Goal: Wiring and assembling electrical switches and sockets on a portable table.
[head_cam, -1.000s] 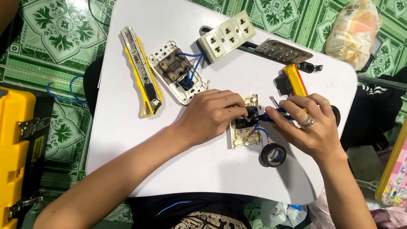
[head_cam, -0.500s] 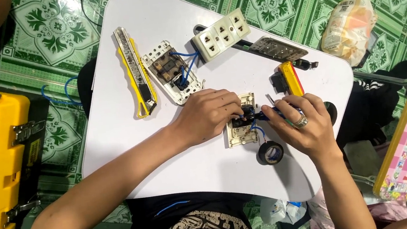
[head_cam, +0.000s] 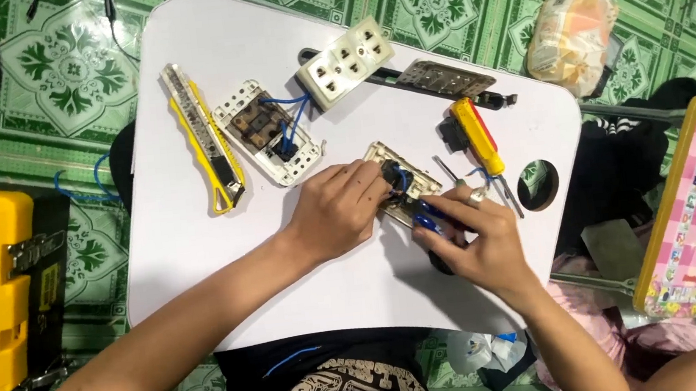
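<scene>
- Both our hands meet at the middle of the white tabletop (head_cam: 201,261): the left hand (head_cam: 341,209) is clenched on the beige socket module (head_cam: 414,179), pinning it flat, as it did a second ago.
- Our right hand (head_cam: 475,238) grasps a blue-handled tool (head_cam: 428,217), its tip at the module's blue wires (head_cam: 402,177); what the tip touches is hidden.
- Since a moment ago the black tape roll has vanished under the right hand, which has slid lower; the wiring work goes on in place.
- Untouched nearby: yellow utility knife (head_cam: 206,137), opened switch plate (head_cam: 270,133), white triple outlet (head_cam: 345,62), yellow screwdriver (head_cam: 478,136).
</scene>
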